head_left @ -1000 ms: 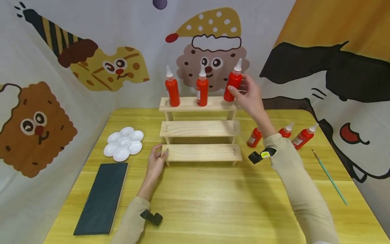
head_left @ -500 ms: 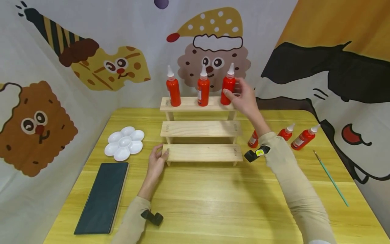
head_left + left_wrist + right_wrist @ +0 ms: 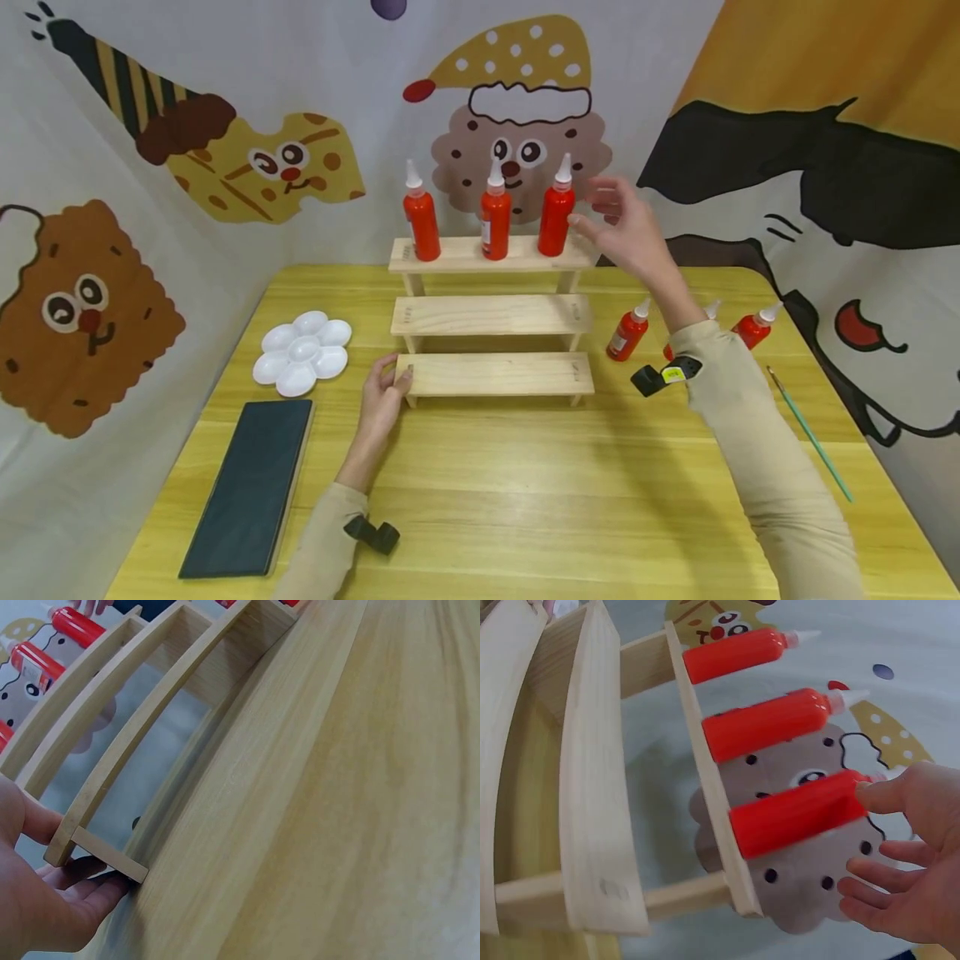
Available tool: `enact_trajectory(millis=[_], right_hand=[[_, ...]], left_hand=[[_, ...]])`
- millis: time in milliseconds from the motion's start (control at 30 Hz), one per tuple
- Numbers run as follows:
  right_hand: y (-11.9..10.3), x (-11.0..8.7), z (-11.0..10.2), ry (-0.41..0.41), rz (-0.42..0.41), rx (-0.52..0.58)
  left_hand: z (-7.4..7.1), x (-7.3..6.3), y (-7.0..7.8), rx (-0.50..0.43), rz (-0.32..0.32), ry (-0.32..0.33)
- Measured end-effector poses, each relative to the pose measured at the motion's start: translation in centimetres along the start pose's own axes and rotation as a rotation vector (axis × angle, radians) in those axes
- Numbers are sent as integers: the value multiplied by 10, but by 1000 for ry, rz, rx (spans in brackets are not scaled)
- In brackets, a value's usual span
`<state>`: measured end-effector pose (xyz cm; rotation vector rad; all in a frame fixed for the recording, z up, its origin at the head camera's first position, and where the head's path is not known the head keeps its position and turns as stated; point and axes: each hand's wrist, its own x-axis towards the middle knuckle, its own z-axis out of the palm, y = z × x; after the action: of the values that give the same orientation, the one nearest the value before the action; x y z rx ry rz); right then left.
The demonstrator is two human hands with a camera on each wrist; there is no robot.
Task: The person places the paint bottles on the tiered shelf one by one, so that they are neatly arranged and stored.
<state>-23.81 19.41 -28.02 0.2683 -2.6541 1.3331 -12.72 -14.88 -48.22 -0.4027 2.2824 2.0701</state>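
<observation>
A three-step wooden stand [image 3: 495, 374] stands on the table. My left hand [image 3: 382, 400] grips the left end of its lowest step, thumb on top and fingers against the leg, as the left wrist view shows. Three red squeeze bottles with white pointed nozzles stand upright along the top step: a left bottle [image 3: 422, 227], a middle bottle [image 3: 495, 227] and a right bottle [image 3: 557, 222]. Beside the right bottle, my right hand [image 3: 633, 233] has its fingers spread apart. In the right wrist view its thumb [image 3: 881, 796] overlaps the bottle's shoulder, while the other fingers stand away.
Right of the stand are more red bottles: one near the step [image 3: 627, 335], one partly behind my wrist, and one farther right [image 3: 752, 329]. A green paintbrush [image 3: 813, 437] lies at right. At left are a white flower-shaped palette [image 3: 302, 353] and a dark book [image 3: 247, 487].
My right hand set the third red bottle upright at the right of the top step, then opened and drew back to the right. My left hand keeps its hold on the stand.
</observation>
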Motion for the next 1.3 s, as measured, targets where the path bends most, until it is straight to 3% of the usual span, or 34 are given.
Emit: enact_trajectory(millis=[267,667,933,1300], right_hand=[[8,-11,-27,85,18,-5],[36,-39,-51,121,159,20],[65,-54,-54,101,200,44],[93,-75,-41,83,218,58]], left_hand=[[0,0,0,-10,-1,-7],[0,0,-2,-18,2,-8],[-1,0,-2,-8,-6,-28],[1,-1,-1,-28,-2,-8]])
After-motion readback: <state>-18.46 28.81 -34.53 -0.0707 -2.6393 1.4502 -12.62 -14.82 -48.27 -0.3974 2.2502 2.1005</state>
